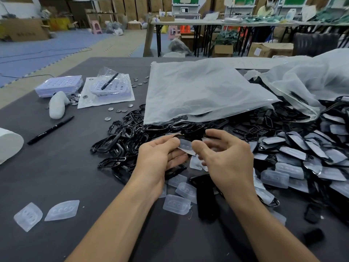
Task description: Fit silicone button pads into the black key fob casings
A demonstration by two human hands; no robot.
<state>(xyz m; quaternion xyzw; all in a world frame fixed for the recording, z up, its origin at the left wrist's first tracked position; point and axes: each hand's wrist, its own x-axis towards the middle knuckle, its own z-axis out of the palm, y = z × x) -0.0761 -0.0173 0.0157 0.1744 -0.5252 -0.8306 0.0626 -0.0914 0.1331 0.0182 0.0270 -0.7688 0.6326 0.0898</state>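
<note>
Seating a pad (186,146) in a casing (190,134) at table (66,176) centre: the pad is pinched by the curled left hand (160,157), the casing gripped by the right hand (226,157), thumb pressed on the pad. The rim is probably to be pressed home next. Loose pads (176,204) are strewn at 6 o'clock, a bag (198,87) at 12; bare table is left at 8.

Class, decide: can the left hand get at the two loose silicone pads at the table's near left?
Probably yes: only bare table lies between the left hand and those two pads, though it now pinches another pad and would have to release it.
</note>
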